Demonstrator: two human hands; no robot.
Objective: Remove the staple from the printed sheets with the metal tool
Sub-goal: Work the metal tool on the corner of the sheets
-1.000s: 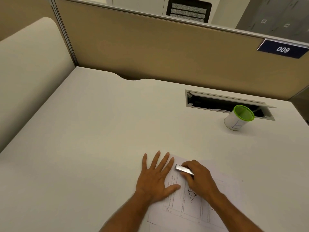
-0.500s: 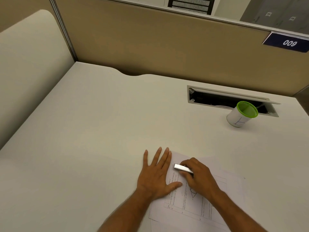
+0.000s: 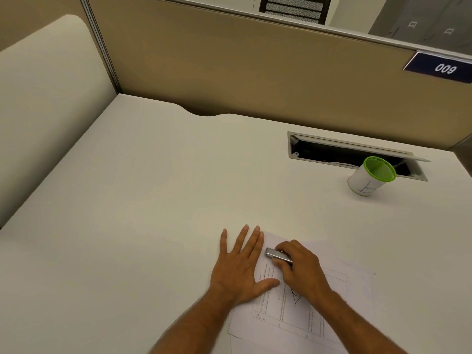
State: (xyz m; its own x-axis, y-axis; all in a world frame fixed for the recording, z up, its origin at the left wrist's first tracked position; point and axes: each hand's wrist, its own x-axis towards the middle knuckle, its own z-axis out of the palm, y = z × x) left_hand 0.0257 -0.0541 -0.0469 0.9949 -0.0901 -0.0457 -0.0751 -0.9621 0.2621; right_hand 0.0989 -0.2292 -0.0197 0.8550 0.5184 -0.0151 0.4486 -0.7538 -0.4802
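The printed sheets lie at the near edge of the white desk, with text and a small triangle drawing on them. My left hand lies flat with fingers spread, its thumb and palm edge pressing the sheets' left side. My right hand grips a small silver metal tool, whose tip rests at the sheets' top left corner. The staple itself is too small to make out under the tool.
A white cup with a green rim stands at the back right, beside an open cable slot in the desk. A tan partition closes off the far side, and a cream panel the left.
Both hands and the tool stay at the sheets' top left corner; the right hand has shifted very slightly. The head view has tilted a little.
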